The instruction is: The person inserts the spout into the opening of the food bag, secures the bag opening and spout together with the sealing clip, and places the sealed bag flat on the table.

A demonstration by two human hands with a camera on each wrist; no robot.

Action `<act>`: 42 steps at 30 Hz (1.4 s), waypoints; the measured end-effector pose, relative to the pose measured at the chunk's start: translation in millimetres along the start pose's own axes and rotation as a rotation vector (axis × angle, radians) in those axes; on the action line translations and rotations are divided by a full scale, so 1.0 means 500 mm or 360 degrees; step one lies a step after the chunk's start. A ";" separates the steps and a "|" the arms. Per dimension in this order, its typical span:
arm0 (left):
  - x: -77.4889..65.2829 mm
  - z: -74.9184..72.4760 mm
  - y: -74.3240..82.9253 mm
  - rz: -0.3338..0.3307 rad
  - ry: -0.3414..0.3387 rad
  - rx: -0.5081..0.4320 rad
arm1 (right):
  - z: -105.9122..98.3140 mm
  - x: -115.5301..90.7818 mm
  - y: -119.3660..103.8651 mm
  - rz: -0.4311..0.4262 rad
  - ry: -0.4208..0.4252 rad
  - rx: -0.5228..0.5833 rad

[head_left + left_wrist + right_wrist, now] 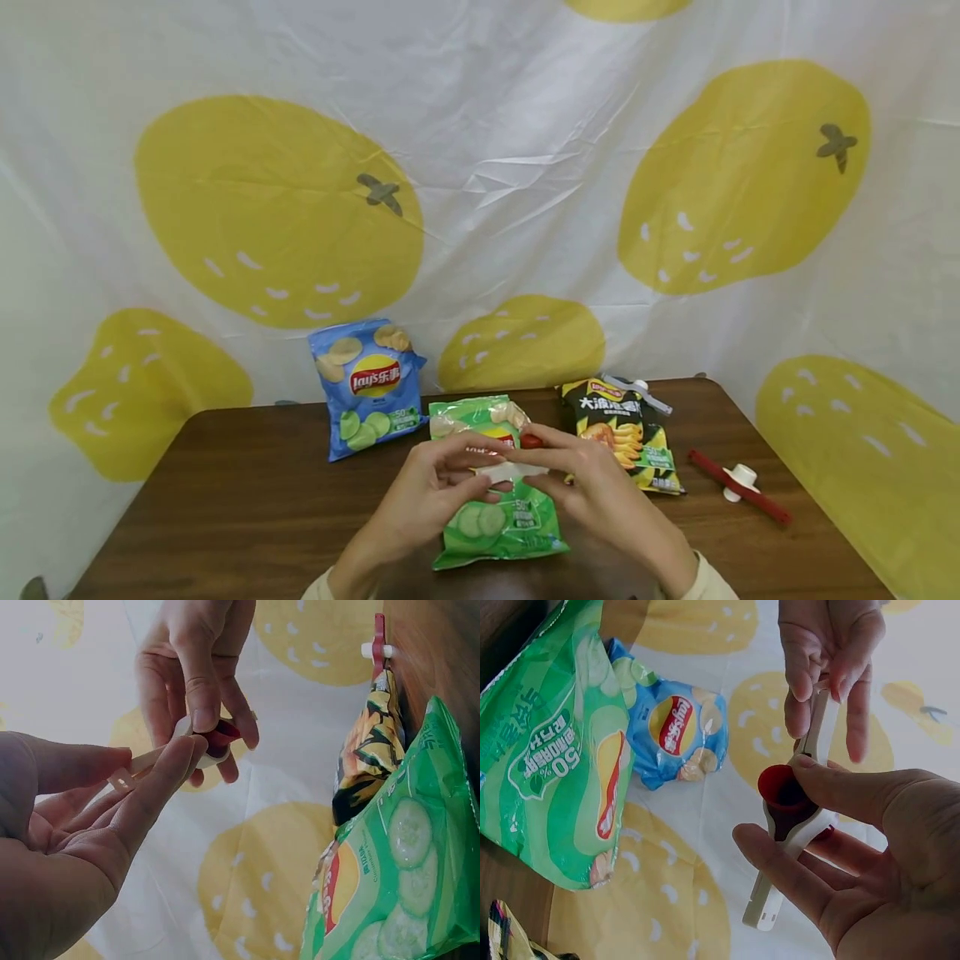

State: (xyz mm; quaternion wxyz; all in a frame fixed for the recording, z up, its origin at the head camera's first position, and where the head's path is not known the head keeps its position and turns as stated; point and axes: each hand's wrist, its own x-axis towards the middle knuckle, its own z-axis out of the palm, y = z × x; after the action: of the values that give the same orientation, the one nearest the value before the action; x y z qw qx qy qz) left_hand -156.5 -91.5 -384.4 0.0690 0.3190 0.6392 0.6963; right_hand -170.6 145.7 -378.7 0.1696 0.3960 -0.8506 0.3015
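Observation:
Both hands are raised in front of the green chip bag (498, 546) and hold a white bag clip (823, 724) with a round spout and red cap (775, 782). With thumb and fingers, my left hand (438, 479) pinches one end of the clip's bar. My right hand (592, 475) grips the middle around the spout, its thumb on the bar beside the red cap. Beyond the right fingers, the bar's other end (761, 904) sticks out free. In the head view the fingers hide much of the clip.
A blue chip bag (375, 375) leans at the back left of the dark wooden table (247, 492). To the right lies a black chip bag (611, 417) with a grey clip (656, 402) at its top. Beside it rests a dark red clip with a white cap (741, 480). A fruit-patterned cloth (517, 167) hangs behind.

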 end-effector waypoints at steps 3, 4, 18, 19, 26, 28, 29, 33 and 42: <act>0.001 -0.002 -0.001 -0.0032 -0.0011 -0.0038 | -0.006 0.000 0.000 0.0052 -0.0038 0.0076; 0.001 -0.003 -0.001 -0.0057 -0.0004 -0.0036 | -0.008 0.000 0.000 0.0085 -0.0057 0.0103; 0.005 -0.014 -0.009 -0.0124 0.0025 -0.0281 | -0.027 -0.002 0.006 0.0259 0.0015 0.0786; 0.006 -0.014 -0.011 -0.0113 0.0012 -0.0302 | -0.029 -0.002 0.007 0.0280 0.0014 0.0840; 0.007 -0.011 -0.011 -0.0111 0.0018 -0.0349 | -0.038 -0.005 0.014 0.0306 -0.0019 0.0985; 0.007 -0.009 -0.009 -0.0135 0.0067 -0.0336 | -0.041 -0.005 0.015 0.0318 -0.0027 0.0991; 0.008 -0.008 -0.008 -0.0147 0.0099 -0.0322 | -0.042 -0.005 0.016 0.0332 -0.0034 0.0989; 0.010 -0.003 -0.006 -0.0141 0.0248 -0.0148 | -0.046 -0.006 0.016 0.0441 -0.0050 0.0931; 0.017 -0.002 -0.014 -0.0132 0.0524 0.0100 | -0.046 -0.005 0.016 0.0417 0.0178 0.0363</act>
State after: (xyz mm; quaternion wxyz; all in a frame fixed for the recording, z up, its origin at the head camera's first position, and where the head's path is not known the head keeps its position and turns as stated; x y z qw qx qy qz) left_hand -165.6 -86.8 -387.9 -0.0180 0.1759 0.6760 0.7154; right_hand -174.2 166.0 -365.4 0.1298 0.2812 -0.8444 0.4371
